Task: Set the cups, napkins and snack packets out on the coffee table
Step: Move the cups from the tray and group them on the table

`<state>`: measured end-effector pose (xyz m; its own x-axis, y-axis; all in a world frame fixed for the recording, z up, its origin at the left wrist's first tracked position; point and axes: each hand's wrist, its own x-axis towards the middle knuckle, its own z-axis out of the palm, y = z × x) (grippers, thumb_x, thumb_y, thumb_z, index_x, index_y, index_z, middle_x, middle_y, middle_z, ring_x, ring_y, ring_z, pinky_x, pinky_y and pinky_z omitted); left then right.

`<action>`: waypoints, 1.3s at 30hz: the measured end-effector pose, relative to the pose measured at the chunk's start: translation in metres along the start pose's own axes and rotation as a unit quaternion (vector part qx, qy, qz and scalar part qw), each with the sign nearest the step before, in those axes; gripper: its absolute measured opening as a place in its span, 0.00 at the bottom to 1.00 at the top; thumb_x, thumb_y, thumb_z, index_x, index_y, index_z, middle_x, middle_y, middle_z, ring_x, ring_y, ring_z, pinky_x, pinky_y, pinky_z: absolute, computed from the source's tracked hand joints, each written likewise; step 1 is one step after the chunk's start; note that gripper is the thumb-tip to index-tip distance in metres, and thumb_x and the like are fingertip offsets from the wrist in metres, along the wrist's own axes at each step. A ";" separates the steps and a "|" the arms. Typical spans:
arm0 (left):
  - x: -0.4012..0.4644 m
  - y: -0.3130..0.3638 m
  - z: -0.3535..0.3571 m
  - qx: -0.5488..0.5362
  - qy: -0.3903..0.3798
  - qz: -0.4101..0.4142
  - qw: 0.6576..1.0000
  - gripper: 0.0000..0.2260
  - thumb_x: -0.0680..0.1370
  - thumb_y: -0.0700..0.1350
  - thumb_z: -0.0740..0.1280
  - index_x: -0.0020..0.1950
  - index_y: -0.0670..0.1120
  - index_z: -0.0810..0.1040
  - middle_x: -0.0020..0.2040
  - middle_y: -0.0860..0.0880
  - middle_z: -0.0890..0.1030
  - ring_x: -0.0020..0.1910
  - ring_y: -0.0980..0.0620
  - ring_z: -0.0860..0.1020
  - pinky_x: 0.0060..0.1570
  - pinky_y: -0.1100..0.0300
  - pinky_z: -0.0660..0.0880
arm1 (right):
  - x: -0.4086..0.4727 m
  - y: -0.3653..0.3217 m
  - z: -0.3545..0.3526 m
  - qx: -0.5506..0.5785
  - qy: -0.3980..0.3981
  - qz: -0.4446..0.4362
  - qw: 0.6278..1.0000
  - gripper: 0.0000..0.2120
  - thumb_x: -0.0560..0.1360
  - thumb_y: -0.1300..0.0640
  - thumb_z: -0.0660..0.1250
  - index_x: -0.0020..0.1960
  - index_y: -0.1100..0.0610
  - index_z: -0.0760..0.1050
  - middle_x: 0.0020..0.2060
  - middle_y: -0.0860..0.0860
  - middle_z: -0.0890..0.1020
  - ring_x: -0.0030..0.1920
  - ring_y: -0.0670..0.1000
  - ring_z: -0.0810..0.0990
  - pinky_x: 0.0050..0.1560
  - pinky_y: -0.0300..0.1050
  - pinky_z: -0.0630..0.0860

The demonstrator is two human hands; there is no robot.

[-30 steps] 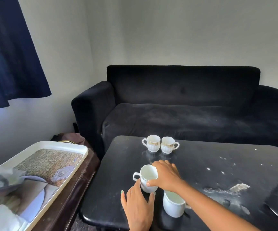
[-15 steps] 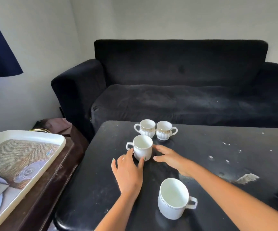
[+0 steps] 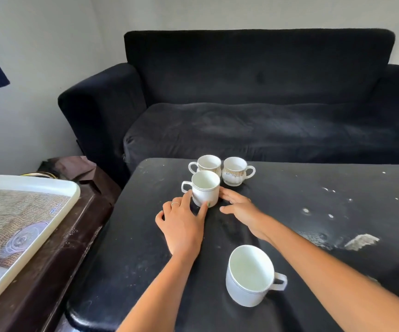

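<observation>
A plain white cup (image 3: 205,188) stands upright on the black coffee table (image 3: 313,212), just in front of two gold-patterned cups (image 3: 208,163) (image 3: 235,172) near the far edge. My left hand (image 3: 181,226) grips the plain cup low down, thumb on its front and index finger on its left side. My right hand (image 3: 241,209) lies spread on the table at the cup's right, fingertips near its base. A larger white cup (image 3: 248,276) stands close to me under my right forearm's left side. No napkins or snack packets are in view.
A white tray (image 3: 50,185) with a burlap-print base rests on a dark wooden side table (image 3: 57,248) to the left. A black sofa (image 3: 265,128) stands right behind the coffee table. White scuffs mark the table's right part.
The plain cup has been slid away from me, up to the two patterned cups. My right hand let go of its rim and now lies beside it. The view shifted down and right.
</observation>
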<state>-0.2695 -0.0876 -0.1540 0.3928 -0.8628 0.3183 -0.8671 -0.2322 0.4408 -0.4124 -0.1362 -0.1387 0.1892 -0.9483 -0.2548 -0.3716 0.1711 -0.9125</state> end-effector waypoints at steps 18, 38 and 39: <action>0.003 -0.002 0.000 -0.070 -0.030 -0.021 0.997 0.23 0.78 0.59 0.58 0.72 0.57 0.63 0.62 0.55 0.76 0.66 0.53 0.67 0.64 0.53 0.59 | 0.001 -0.003 0.001 0.016 0.019 0.013 1.000 0.33 0.71 0.58 0.67 0.71 0.40 0.61 0.70 0.45 0.68 0.70 0.52 0.63 0.74 0.54 0.57; -0.081 -0.025 -0.044 -0.001 -0.194 0.139 0.971 0.24 0.81 0.58 0.49 0.77 0.58 0.55 0.79 0.54 0.52 0.78 0.52 0.46 0.76 0.56 0.40 | -0.133 0.020 -0.033 0.159 0.086 0.033 0.983 0.11 0.76 0.67 0.62 0.56 0.61 0.78 0.56 0.54 0.81 0.59 0.50 0.75 0.60 0.40 0.66; -0.088 -0.028 -0.048 -0.001 -0.202 0.146 0.968 0.24 0.81 0.59 0.49 0.77 0.58 0.54 0.79 0.54 0.51 0.78 0.52 0.46 0.75 0.55 0.40 | -0.143 0.022 -0.031 0.158 0.102 0.035 0.981 0.11 0.76 0.68 0.62 0.54 0.61 0.79 0.55 0.55 0.81 0.58 0.52 0.76 0.60 0.42 0.67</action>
<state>-0.2651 0.0160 -0.1535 -0.0212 -0.9970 0.0746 -0.9225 0.0482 0.3831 -0.4758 -0.0055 -0.1123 -0.0244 -0.9593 -0.2812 -0.0699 0.2822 -0.9568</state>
